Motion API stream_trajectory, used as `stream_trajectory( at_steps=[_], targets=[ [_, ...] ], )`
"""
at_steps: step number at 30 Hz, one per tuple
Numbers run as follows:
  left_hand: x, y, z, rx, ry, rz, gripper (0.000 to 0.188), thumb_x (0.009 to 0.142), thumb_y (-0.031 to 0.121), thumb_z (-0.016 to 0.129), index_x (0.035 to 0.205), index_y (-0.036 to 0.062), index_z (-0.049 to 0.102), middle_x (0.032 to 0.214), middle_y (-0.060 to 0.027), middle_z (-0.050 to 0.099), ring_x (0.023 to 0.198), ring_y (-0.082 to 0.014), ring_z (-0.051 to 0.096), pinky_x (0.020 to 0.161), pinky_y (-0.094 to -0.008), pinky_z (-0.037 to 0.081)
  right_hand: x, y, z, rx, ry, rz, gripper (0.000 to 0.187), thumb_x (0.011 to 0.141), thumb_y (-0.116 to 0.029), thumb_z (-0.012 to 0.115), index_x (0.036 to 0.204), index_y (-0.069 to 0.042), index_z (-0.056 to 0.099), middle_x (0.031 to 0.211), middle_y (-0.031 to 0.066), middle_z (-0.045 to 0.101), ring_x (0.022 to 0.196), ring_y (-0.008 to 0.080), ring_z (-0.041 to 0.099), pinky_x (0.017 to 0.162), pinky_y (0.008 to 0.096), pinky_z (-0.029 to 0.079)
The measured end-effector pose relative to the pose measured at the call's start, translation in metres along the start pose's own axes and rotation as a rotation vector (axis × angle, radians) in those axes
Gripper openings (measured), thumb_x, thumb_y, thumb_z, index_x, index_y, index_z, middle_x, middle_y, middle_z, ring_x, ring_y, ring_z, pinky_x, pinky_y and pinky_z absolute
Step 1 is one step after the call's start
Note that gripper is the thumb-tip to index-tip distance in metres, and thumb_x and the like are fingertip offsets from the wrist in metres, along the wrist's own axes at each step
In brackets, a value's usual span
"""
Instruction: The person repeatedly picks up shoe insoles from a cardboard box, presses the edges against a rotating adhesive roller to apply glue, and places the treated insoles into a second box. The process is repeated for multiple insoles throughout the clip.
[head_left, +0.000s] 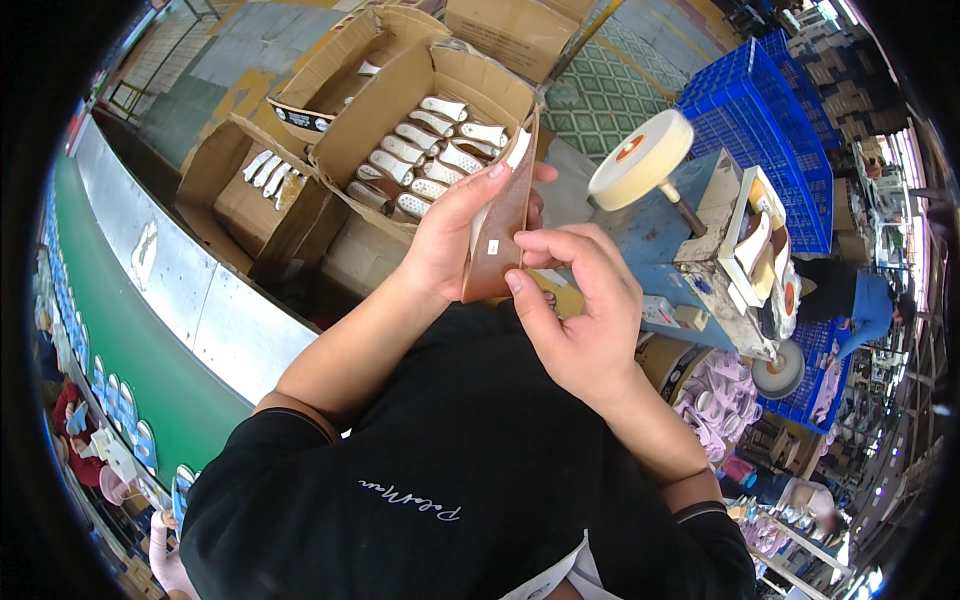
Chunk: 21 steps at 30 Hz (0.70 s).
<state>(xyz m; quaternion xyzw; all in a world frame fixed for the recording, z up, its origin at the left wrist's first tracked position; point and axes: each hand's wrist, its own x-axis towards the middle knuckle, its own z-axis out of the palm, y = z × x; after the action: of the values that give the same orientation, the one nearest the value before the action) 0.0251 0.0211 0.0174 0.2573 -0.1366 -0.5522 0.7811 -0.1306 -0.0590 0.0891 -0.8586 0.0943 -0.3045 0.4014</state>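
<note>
A brown, leather-like flat piece (503, 232) with a small white sticker is held upright in front of my chest. White shows along its upper left edge; it resembles a shoe sole, but I cannot tell its exact kind. My left hand (450, 235) is wrapped round it, thumb on the near side and fingertips showing past the far edge. At the piece's lower right edge, my right hand (582, 295) pinches with thumb and forefinger, the other fingers curled behind. Beyond the hands, an open cardboard box (345, 125) holds several white shoe soles (410, 150).
A cream buffing wheel (640, 158) sticks out on a shaft from a blue machine (650, 245) at right. Blue crates (760, 130) stand behind it. Another box (215, 205) with several soles sits left, beside a green conveyor belt (140, 320) with a metal edge. Lilac shoes (718, 400) are piled right.
</note>
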Motion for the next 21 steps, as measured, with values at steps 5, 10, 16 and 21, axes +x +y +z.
stream_trajectory(
  at_steps=[5, 10, 16, 21],
  targets=[
    [-0.003, 0.002, 0.003, 0.061, -0.040, 0.006, 0.068, 0.113, 0.057, 0.060, 0.148, -0.0009, 0.061, 0.097, -0.0046, 0.059, 0.086, -0.0174, 0.059, 0.073, -0.0337, 0.050, -0.005, -0.004, -0.003, -0.019, -0.018, -0.018, 0.034, 0.092, 0.004, 0.083, 0.124, -0.004, 0.076, 0.105, 0.0109, 0.072, 0.093, 0.0248, 0.074, 0.083, 0.0373, 0.060],
    [-0.002, 0.002, 0.000, 0.079, -0.096, 0.025, 0.069, 0.112, 0.057, 0.060, 0.149, -0.0010, 0.061, 0.093, -0.0051, 0.060, 0.084, -0.0177, 0.059, 0.070, -0.0331, 0.049, -0.011, -0.003, -0.001, -0.021, -0.006, -0.043, 0.041, 0.091, 0.002, 0.085, 0.129, -0.004, 0.072, 0.106, 0.0112, 0.071, 0.095, 0.0255, 0.072, 0.086, 0.0383, 0.059],
    [-0.002, 0.003, 0.004, 0.063, -0.057, 0.137, 0.066, 0.107, 0.055, 0.071, 0.143, -0.0014, 0.067, 0.094, -0.0101, 0.072, 0.081, -0.0169, 0.071, 0.072, -0.0319, 0.061, -0.019, 0.003, 0.016, 0.224, 0.074, 0.150, 0.059, 0.091, -0.004, 0.090, 0.142, -0.003, 0.058, 0.115, 0.0061, 0.063, 0.104, 0.0168, 0.062, 0.096, 0.0355, 0.054],
    [-0.004, 0.009, 0.009, 0.109, -0.082, 0.207, 0.070, 0.106, 0.057, 0.070, 0.142, -0.0030, 0.066, 0.094, -0.0105, 0.073, 0.081, -0.0179, 0.073, 0.069, -0.0333, 0.064, -0.012, 0.002, 0.018, 0.418, 0.052, 0.215, 0.065, 0.090, -0.001, 0.090, 0.144, -0.003, 0.054, 0.117, 0.0028, 0.056, 0.105, 0.0133, 0.055, 0.099, 0.0314, 0.050]
  ],
)
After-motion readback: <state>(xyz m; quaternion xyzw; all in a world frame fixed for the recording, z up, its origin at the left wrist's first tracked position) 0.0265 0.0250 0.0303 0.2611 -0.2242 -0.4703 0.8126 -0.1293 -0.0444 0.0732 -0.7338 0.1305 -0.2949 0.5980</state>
